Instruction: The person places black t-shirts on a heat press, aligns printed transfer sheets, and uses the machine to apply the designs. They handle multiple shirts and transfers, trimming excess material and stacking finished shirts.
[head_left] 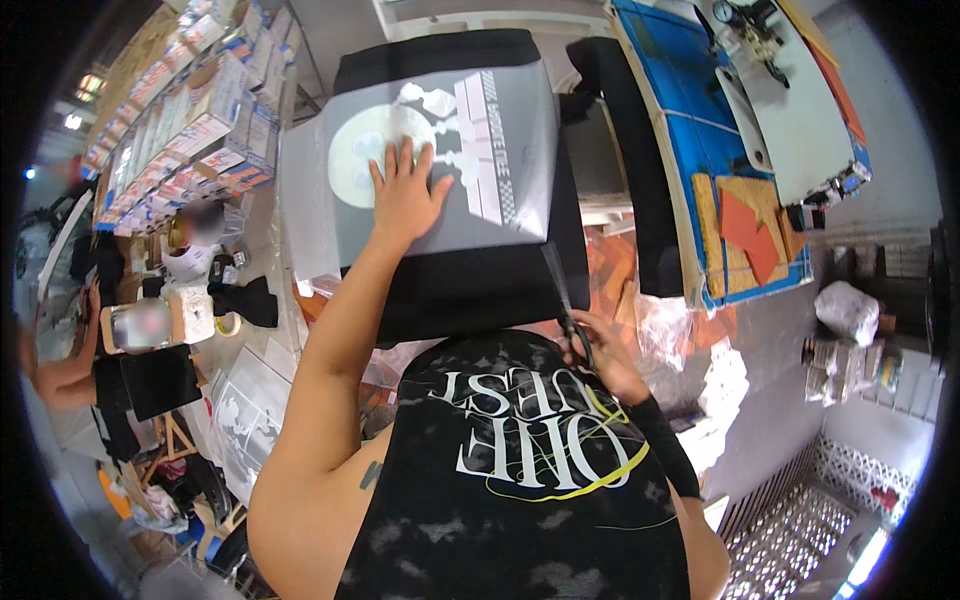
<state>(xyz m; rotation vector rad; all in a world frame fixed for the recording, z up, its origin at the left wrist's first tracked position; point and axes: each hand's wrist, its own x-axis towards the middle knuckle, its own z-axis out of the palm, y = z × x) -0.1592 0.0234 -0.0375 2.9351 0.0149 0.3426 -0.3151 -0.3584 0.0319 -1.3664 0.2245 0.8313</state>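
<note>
My left hand [408, 195] lies flat with fingers spread on a translucent film sheet [400, 235]. The sheet bears a pale print with a large round shape and white figures beside a block of stripes. It covers the middle of a black cloth [455, 285], which shows above and below it. My right hand [605, 355], close to my body at the cloth's near right corner, is closed around the handles of scissors [557, 278]. Their long dark blades point away from me, beside the sheet's near right corner. My right fingers are partly hidden.
Stacked cardboard boxes [215, 110] fill a shelf at the far left. To the right, a long black strip of cloth [650, 190] hangs beside a blue-topped table [670, 60] carrying orange pieces [742, 225]. Another person's arm [75, 360] shows at the left.
</note>
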